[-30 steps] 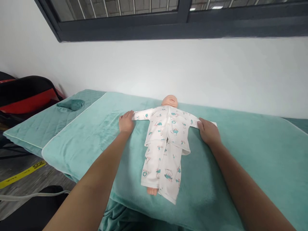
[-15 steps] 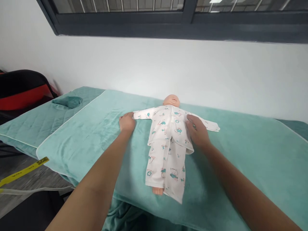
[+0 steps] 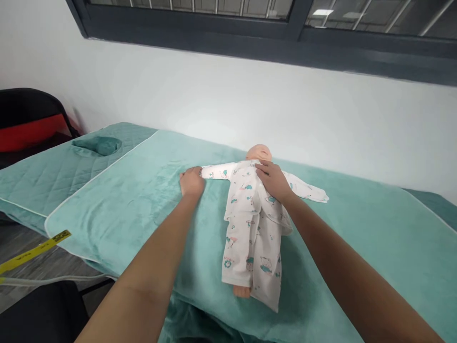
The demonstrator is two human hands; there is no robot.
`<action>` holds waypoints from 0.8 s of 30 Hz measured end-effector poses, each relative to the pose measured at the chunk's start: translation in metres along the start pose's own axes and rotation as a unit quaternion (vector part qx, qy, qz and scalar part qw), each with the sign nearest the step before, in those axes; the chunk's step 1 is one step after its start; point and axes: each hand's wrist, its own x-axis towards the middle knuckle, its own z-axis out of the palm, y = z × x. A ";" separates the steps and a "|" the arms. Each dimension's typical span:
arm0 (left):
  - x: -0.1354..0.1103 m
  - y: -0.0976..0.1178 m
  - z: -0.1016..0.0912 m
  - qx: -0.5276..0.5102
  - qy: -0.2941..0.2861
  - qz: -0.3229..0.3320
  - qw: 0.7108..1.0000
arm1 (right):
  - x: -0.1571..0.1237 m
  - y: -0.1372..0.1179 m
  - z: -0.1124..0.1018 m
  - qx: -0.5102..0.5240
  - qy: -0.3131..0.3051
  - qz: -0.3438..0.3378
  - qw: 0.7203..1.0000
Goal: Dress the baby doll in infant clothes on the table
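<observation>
A baby doll (image 3: 259,152) lies on its back on a teal bed cover, its head toward the wall. It wears a white printed top (image 3: 243,193) and matching trousers (image 3: 238,252); one foot (image 3: 242,291) shows below a trouser leg, while the other leg's end looks flat. My left hand (image 3: 192,181) is closed round the cuff of the sleeve (image 3: 217,171) on the left. On the upper chest lies my right hand (image 3: 273,180), its fingers stretched out over the top near the collar. The other sleeve (image 3: 307,189) is spread out to the right.
The teal cover (image 3: 143,200) spreads over the bed, which has a face hole (image 3: 102,145) at its left end. Behind stands a white wall (image 3: 200,90) below a dark window frame (image 3: 214,33). A black and red chair (image 3: 32,128) and a yellow strap (image 3: 39,250) are at left.
My right hand has moved from the side of the top up and inward onto the upper chest. My left hand stays at the cuff. The view has tilted slightly.
</observation>
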 end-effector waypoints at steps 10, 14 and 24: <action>0.001 0.001 -0.001 -0.028 0.013 -0.013 0.999 | -0.054 -0.003 0.009 0.080 0.009 0.028 0.996; -0.002 -0.001 -0.002 -0.062 0.034 -0.035 0.997 | -0.107 -0.011 0.013 0.102 0.020 0.027 0.994; -0.048 0.003 -0.026 -0.204 0.097 -0.066 0.972 | -0.211 -0.054 0.004 0.096 0.023 0.029 0.995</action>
